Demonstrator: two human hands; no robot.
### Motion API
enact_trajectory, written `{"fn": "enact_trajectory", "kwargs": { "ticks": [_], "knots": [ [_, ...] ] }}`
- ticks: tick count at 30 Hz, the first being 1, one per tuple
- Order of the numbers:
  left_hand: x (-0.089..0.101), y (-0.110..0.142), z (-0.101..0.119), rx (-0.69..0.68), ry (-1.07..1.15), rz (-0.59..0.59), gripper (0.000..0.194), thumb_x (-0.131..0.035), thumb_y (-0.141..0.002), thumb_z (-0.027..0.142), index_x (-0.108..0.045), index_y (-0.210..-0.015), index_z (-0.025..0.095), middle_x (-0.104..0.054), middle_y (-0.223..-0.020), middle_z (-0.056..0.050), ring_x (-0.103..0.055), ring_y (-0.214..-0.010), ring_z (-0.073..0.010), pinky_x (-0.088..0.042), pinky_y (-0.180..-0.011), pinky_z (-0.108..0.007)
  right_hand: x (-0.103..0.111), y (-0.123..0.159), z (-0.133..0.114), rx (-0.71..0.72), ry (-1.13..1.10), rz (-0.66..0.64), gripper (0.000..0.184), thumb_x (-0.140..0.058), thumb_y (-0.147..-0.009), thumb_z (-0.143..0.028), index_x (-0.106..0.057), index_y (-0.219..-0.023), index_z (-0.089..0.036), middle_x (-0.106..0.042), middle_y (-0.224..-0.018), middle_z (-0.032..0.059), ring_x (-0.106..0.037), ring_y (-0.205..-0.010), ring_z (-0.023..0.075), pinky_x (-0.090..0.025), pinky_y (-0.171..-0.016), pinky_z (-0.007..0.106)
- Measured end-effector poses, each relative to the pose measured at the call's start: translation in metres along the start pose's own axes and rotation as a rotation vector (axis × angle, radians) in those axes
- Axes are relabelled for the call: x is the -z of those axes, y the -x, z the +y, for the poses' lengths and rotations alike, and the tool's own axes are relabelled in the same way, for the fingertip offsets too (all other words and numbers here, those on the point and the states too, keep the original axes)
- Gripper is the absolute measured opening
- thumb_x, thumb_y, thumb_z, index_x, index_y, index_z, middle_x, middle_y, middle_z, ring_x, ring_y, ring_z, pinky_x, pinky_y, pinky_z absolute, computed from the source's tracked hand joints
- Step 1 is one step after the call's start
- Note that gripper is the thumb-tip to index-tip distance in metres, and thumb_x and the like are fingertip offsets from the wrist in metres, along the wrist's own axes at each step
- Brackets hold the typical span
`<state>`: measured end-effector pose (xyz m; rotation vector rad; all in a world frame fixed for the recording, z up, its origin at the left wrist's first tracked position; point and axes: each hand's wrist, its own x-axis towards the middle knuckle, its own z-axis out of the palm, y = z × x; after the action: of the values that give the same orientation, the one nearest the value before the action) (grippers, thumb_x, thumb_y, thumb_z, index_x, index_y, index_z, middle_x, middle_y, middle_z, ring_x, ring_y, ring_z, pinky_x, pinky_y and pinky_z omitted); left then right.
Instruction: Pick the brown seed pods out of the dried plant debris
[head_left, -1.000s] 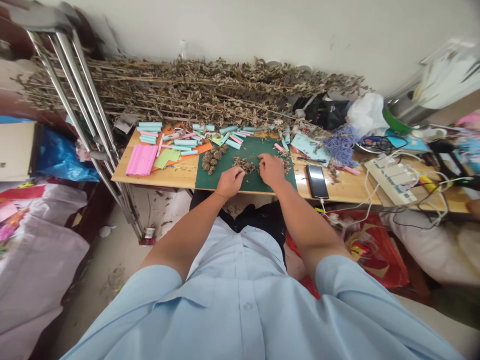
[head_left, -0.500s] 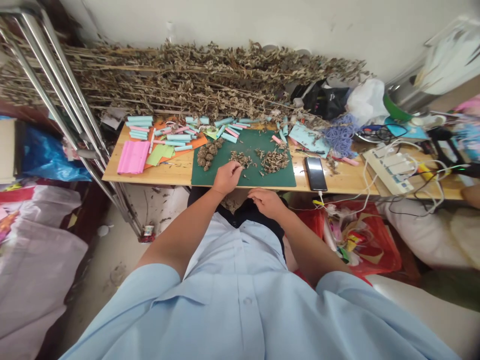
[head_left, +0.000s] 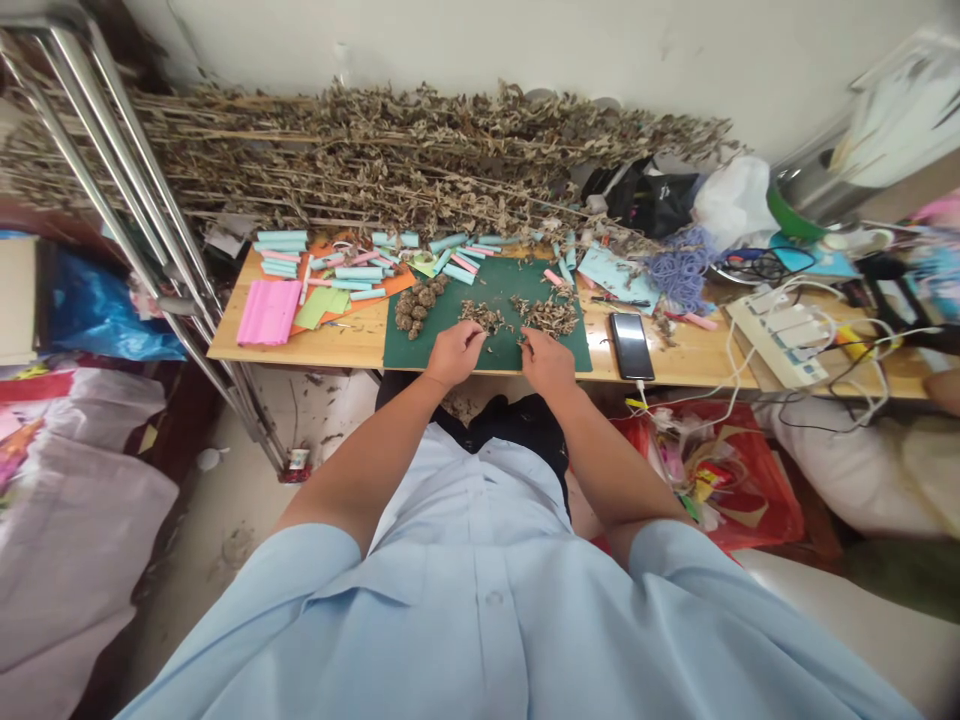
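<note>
My left hand [head_left: 456, 352] rests at the front of a green mat [head_left: 495, 357], its fingers pinched together beside a small pile of dried leaves [head_left: 482, 316]. Whatever those fingers hold is too small to make out. Over the mat's front right part is my right hand [head_left: 548, 362], fingers closed in a pinch at the near edge of a larger dried leaf pile [head_left: 553, 317]. What lies between its fingertips is hidden. Several rolled brown leaf balls [head_left: 417, 306] are heaped on the mat's left side.
Long dried plant stalks [head_left: 390, 150] lie along the back. Blue and pink paper rolls [head_left: 360, 272], a pink paper stack [head_left: 268, 312] and a phone [head_left: 631, 346] flank the mat. At right sits a power strip [head_left: 776, 340] with cables; metal crutches [head_left: 142, 190] lean at left.
My right hand has moved forward and up from beyond the table's front edge onto the mat, by the larger leaf pile. My left hand has stayed in about the same place.
</note>
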<state>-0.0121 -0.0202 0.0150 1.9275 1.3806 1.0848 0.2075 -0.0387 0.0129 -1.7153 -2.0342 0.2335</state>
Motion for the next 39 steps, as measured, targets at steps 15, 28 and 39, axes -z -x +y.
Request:
{"fn": "enact_trajectory", "kwargs": {
  "ticks": [15, 28, 39],
  "knots": [
    [-0.004, -0.003, -0.010, -0.153, 0.001, -0.160, 0.027, -0.056, -0.097, 0.026, -0.073, -0.118, 0.022, -0.075, -0.116, -0.009, -0.068, -0.107, -0.0211, -0.052, -0.098, -0.035, -0.022, -0.018, -0.034, -0.218, -0.868, -0.031, 0.041, -0.069, -0.080, -0.038, -0.059, -0.117, -0.023, -0.069, -0.085, 0.0006, -0.061, -0.064, 0.0149, -0.056, -0.065, 0.034],
    [0.000, -0.006, -0.007, -0.048, -0.039, -0.115, 0.024, -0.049, -0.099, 0.024, -0.070, -0.089, 0.018, -0.071, -0.084, -0.006, -0.063, -0.081, -0.0178, -0.049, -0.081, -0.029, -0.031, -0.028, -0.039, -0.291, -0.915, -0.007, 0.039, -0.066, -0.079, -0.039, -0.057, -0.113, -0.023, -0.069, -0.088, 0.0011, -0.059, -0.060, 0.0133, -0.055, -0.063, 0.033],
    [-0.003, -0.007, -0.011, -0.092, -0.032, -0.106, 0.020, -0.052, -0.097, 0.019, -0.072, -0.098, 0.018, -0.074, -0.094, -0.007, -0.066, -0.089, -0.0190, -0.049, -0.085, -0.030, -0.037, -0.032, -0.040, -0.279, -0.923, -0.009, 0.040, -0.067, -0.079, -0.037, -0.056, -0.114, -0.023, -0.069, -0.088, 0.0009, -0.058, -0.057, 0.0126, -0.055, -0.062, 0.033]
  ]
}}
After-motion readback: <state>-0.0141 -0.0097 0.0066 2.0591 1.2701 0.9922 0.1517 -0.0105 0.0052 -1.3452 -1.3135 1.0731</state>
